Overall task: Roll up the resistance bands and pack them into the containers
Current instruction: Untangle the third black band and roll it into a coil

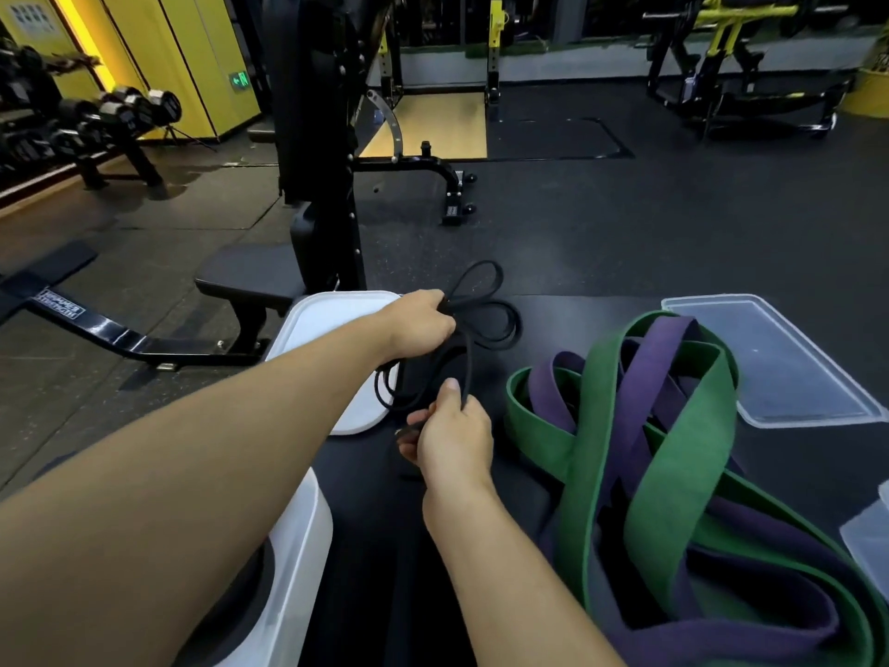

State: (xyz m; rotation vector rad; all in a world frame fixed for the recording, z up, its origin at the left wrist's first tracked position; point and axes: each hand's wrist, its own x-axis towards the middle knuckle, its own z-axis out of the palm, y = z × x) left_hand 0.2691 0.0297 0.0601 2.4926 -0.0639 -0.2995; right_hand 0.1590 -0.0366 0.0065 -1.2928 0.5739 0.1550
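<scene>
A thin black resistance band (486, 320) lies in loose loops over a dark surface (567, 329). My left hand (423, 324) grips a bunch of its loops near the far end. My right hand (452, 438) pinches the band's strands nearer to me, thumb up. A wide green band (673, 454) and a wide purple band (640, 402) lie tangled in a heap to the right. A white lid (332, 315) lies under my left wrist. A white container (293, 560) stands at the lower left, partly hidden by my left forearm.
A clear plastic lid (779, 363) lies at the right, and a clear container corner (870, 527) shows at the right edge. A black gym bench (250, 281) and its frame stand ahead on the left. A dumbbell rack (96, 122) is at the far left.
</scene>
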